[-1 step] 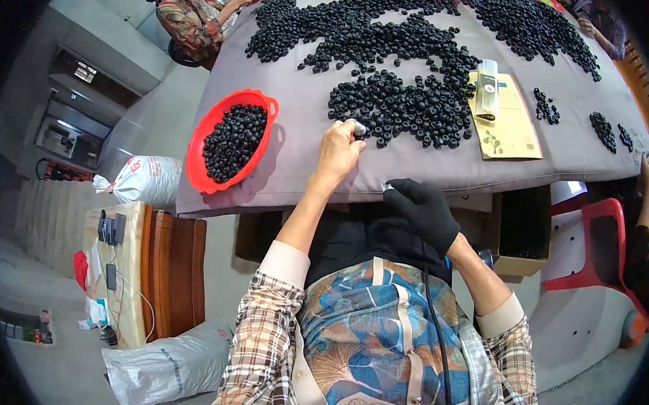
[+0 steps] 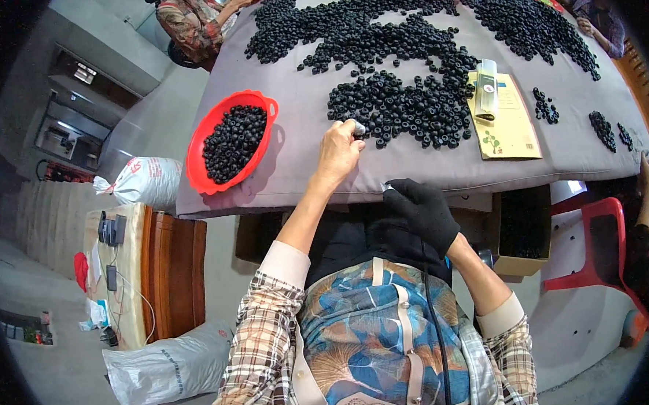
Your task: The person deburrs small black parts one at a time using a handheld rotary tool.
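Head view: a person sits at a table covered in grey cloth (image 2: pixel 313 122), forearms coming in from the lower edge.
Ring in hand: a small pale piece (image 2: pixel 359 129) is pinched at the fingertips of the left hand (image 2: pixel 337 154), right at the near edge of the closest heap of black rings (image 2: pixel 400 110); what it is exactly is too small to tell.
Left hand: bare, fingers drawn together on that piece, arm stretched over the table edge, probably so it can pick straight from the heap.
Right hand: the right hand (image 2: pixel 424 212) wears a black glove and is closed round a small tool with a metal tip (image 2: pixel 387 187), held low at the table edge; a black cord (image 2: pixel 437 328) runs down from it across the apron.
Red basket: an oval red basket (image 2: pixel 204 168) sits to the left of the heap, near the left arm, filled with black rings, likely placed within easy reach.
Yellow packet: a flat yellow card packet (image 2: pixel 511 123) with a small green printed mark lies right of the heap; a clear plastic sleeve (image 2: pixel 486 88) rests across its top.
Farther heaps: more black rings (image 2: pixel 528 23) spread over the far half of the table.
Other people: a person in a patterned sleeve (image 2: pixel 194 22) works at the far left corner, another at the far right.
Floor: white sacks (image 2: pixel 144 182) lie left of the table.
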The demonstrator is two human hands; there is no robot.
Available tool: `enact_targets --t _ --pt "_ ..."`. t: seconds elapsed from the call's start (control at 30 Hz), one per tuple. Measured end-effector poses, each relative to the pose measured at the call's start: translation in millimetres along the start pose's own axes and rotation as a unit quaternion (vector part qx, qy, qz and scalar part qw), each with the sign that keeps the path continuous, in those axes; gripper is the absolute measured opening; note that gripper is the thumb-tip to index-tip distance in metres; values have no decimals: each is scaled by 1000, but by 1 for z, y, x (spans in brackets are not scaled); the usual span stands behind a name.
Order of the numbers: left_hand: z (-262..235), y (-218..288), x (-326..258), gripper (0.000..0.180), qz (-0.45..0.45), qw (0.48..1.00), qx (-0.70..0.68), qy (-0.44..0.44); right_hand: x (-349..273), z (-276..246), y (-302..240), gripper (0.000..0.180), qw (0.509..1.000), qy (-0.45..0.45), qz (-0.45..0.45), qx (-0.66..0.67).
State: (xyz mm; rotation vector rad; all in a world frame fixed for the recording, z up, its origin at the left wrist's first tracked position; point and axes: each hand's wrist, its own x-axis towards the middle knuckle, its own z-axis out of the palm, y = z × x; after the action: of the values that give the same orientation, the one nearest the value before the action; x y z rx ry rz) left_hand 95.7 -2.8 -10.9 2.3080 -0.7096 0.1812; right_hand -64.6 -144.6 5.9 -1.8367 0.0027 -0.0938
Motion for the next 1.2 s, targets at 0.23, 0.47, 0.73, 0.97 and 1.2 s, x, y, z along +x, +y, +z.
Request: enact_targets --t 0.23,0.47,0.73,0.97,1.2 --pt "8 4 -13 24 50 994 94 32 0 1 6 34 1000 4 -4 -7" --pt "-4 -3 -6 23 51 997 60 -3 0 1 4 35 1000 0 8 -17" --pt "-12 10 -14 19 -15 997 36 -73 1 0 9 34 999 4 -24 -49" --pt "-8 5 -19 19 99 994 39 -31 2 2 11 35 998 8 -26 -54" --pt "-12 7 -26 11 27 999 -31 -32 2 2 12 35 999 9 -19 -45"
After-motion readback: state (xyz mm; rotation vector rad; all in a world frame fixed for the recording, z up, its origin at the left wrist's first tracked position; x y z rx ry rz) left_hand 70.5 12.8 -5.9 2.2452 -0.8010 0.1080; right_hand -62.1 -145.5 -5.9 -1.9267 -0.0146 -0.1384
